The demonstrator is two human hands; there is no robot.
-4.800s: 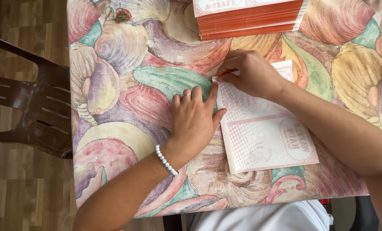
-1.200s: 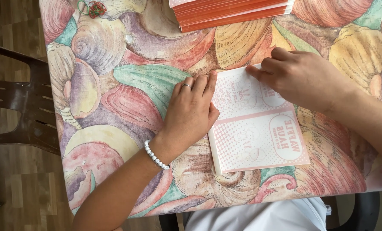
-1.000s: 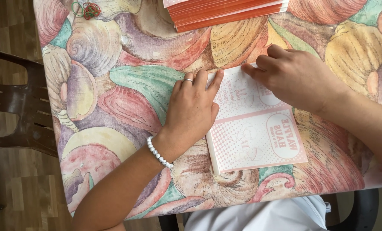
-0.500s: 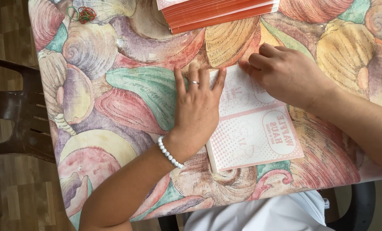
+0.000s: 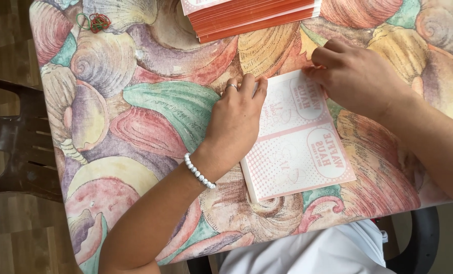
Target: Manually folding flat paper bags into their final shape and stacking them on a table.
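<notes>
Pink printed sheet [image 5: 300, 139] lies flat on the shell-patterned table [image 5: 135, 116], below the orange stack [image 5: 252, 15]. Left hand [image 5: 234, 119] presses its left edge, fingers flat; right hand [image 5: 356, 76] pinches its top corner.

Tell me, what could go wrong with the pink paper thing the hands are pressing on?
The pink-and-white paper sleeve lies near the table's front edge, so a push might slide it off. The left hand pins only its left side while the right hand works the far corner, so it could twist or crease crookedly. The orange stack sits close behind and might get bumped.
</notes>
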